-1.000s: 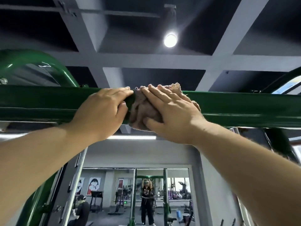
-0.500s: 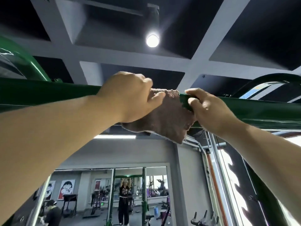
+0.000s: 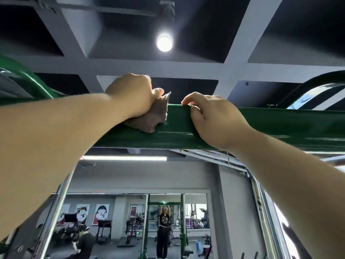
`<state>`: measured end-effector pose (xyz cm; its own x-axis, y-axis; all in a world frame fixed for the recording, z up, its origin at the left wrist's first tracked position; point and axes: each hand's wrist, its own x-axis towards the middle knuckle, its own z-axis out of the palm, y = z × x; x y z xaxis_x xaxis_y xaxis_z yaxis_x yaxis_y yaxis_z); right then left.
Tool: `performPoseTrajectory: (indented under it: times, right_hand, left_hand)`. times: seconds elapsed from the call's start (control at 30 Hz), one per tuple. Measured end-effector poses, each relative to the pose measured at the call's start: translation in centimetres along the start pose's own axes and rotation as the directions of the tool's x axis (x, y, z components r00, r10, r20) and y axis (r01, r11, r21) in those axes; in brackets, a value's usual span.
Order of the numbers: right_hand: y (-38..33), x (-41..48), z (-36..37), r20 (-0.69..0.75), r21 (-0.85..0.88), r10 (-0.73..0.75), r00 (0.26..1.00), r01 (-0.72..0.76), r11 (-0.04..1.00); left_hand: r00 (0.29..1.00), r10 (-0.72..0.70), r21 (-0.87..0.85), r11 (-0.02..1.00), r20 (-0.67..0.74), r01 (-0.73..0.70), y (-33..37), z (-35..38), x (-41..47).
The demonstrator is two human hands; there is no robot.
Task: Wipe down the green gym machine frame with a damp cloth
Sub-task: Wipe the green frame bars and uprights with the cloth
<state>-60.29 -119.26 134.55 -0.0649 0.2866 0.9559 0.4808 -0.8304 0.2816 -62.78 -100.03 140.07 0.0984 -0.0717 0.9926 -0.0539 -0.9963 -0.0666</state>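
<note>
A green horizontal crossbeam [image 3: 280, 126] of the gym machine frame runs overhead across the view. My left hand [image 3: 134, 94] grips a bunched brown cloth [image 3: 153, 116] and holds it against the beam's top edge and front face. My right hand [image 3: 214, 116] sits just to the right of the cloth, its fingers curled over the beam's top edge and its palm against the front face. A bare stretch of green beam separates the cloth from my right hand.
Curved green frame arms rise at the far left [image 3: 31, 81] and far right [image 3: 317, 81]. Chrome guide rods [image 3: 56, 212] run down on both sides. A wall mirror [image 3: 130, 221] ahead reflects the gym. A ceiling lamp [image 3: 164, 43] shines above.
My right hand has let go of the cloth and now grips the bare beam. My left hand has gathered the cloth and pulled it leftward along the beam.
</note>
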Motion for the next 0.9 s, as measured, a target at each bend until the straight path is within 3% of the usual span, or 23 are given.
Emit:
performPoseTrajectory:
  times: [0.1,0.2,0.27,0.4,0.5,0.6,0.73,0.83,0.9]
  right_hand:
    - [0.3,-0.1,0.4,-0.032,-0.044,-0.037,0.999,0.035,0.998]
    - [0.5,-0.1,0.4,-0.019,-0.045,-0.042,0.999,0.042,0.998]
    - [0.4,-0.1,0.3,-0.006,-0.027,-0.042,0.999,0.042,0.999]
    - [0.8,-0.2,-0.9,0.034,0.151,0.000,0.999,-0.005,0.989]
    - [3.7,-0.9,-2.0,0.025,-0.007,0.088,0.996,-0.088,0.996]
    - [5.6,-1.2,-2.7,0.014,-0.039,0.176,0.984,-0.176,0.984]
    - [6.1,-1.4,-2.3,0.004,-0.047,0.121,0.993,-0.121,0.992]
    - [6.7,-1.4,-2.3,-0.012,-0.006,0.137,0.990,-0.137,0.991]
    - [6.7,-1.3,-2.4,-0.017,0.017,0.152,0.988,-0.152,0.988]
  left_hand:
    - [0.999,0.048,-0.039,0.998,0.012,-0.048,0.5,0.2,-3.2]
    - [0.973,-0.074,0.076,0.995,0.216,0.059,-0.3,-0.9,-6.4]
    - [0.964,-0.131,0.125,0.987,0.232,0.104,-0.3,-1.3,-6.7]
    - [0.989,0.045,0.190,0.979,0.141,-0.071,5.1,0.6,-4.1]
    - [0.991,0.115,0.092,0.988,0.070,-0.121,9.4,2.0,-3.1]
    - [0.967,0.241,0.079,0.966,0.078,-0.247,7.1,1.4,-4.2]
    - [0.938,0.329,0.121,0.932,0.106,-0.341,1.8,0.3,-7.2]
    - [0.945,0.305,0.241,0.915,0.116,-0.325,3.6,0.8,-6.9]
    - [0.924,0.366,0.248,0.890,0.112,-0.382,6.8,1.8,-6.2]
